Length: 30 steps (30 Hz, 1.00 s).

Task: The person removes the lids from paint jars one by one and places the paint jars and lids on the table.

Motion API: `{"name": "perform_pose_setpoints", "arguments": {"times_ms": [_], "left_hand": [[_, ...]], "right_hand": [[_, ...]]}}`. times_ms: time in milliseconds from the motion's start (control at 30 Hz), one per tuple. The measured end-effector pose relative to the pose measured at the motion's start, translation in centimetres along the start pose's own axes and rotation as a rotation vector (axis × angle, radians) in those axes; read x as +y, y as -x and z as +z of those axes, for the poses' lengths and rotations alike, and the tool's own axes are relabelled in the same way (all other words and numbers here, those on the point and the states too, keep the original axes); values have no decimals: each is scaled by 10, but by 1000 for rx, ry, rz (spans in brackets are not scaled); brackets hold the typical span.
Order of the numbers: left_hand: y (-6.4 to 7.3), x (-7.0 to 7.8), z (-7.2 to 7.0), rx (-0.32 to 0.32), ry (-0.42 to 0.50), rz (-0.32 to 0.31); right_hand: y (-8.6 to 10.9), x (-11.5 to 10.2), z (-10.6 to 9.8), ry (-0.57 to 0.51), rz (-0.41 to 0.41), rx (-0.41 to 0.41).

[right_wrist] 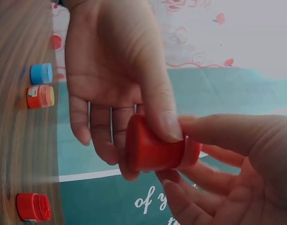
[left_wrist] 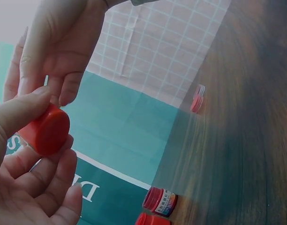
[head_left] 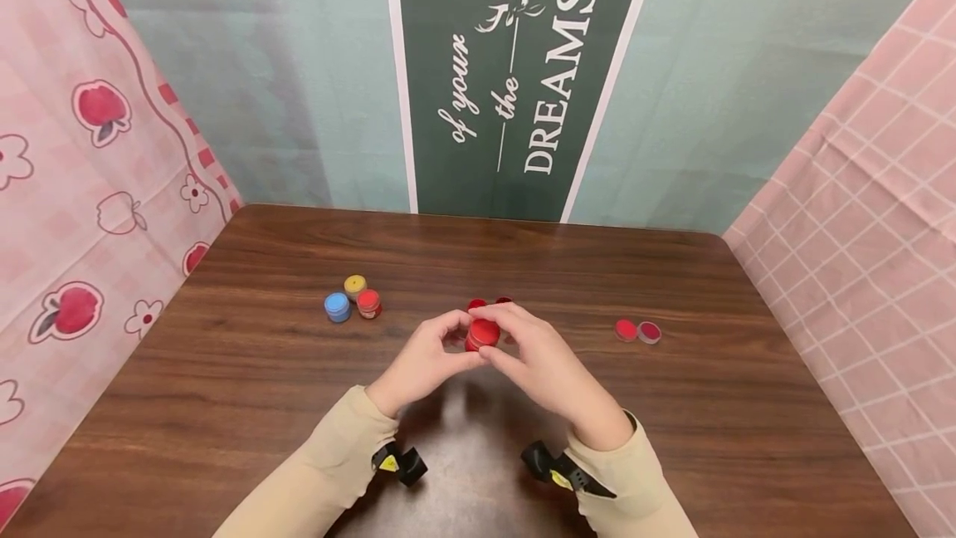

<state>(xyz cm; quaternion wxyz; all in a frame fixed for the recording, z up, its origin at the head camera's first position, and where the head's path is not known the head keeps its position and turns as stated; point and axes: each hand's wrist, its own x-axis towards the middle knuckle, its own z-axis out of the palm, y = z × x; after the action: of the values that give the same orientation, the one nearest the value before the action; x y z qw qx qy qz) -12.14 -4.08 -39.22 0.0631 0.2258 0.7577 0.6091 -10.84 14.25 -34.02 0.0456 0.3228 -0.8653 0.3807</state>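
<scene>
While the left hand (head_left: 429, 355) and right hand (head_left: 541, 351) meet above the dark-brown, wood-grain table (head_left: 709, 405), a small, bright-red, cylindrical plastic-looking jar (head_left: 484, 334) sits between them, raised off the surface. Left fingers are curled round its body; right thumb and fingers appear to pinch the upper end; both grips opened only to jar width. Step in hand, judged: working the cap, on or off cannot tell. Next move calls for one steady counter-hold and an even twist, jar kept upright. Two flat, round red lids (head_left: 626, 330) lie side by side at right.
</scene>
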Motion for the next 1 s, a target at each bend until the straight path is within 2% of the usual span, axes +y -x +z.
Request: {"name": "perform_pose_setpoints", "arguments": {"times_ms": [133, 267, 333, 467, 600, 700, 833, 900, 1000], "left_hand": [[-1, -1, -1, 14, -6, 23], [-2, 0, -1, 13, 0, 33], [-2, 0, 0, 6, 9, 20], [-1, 1, 1, -6, 17, -11], [0, 1, 1, -4, 8, -8], [0, 1, 1, 2, 1, 2], [1, 1, 0, 4, -7, 26], [1, 1, -1, 7, -10, 36], [0, 2, -1, 4, 0, 38]], "right_hand": [[-1, 0, -1, -11, -17, 5], [-2, 0, 3, 66, 40, 81], [-3, 0, 4, 69, 73, 91], [-1, 0, 0, -7, 76, 29], [0, 2, -7, -114, 23, -62], [0, 4, -8, -150, -20, -90], [0, 4, -2, -64, -57, -32], [-1, 2, 3, 1, -44, 33], [-3, 1, 7, 28, 5, 113]]}}
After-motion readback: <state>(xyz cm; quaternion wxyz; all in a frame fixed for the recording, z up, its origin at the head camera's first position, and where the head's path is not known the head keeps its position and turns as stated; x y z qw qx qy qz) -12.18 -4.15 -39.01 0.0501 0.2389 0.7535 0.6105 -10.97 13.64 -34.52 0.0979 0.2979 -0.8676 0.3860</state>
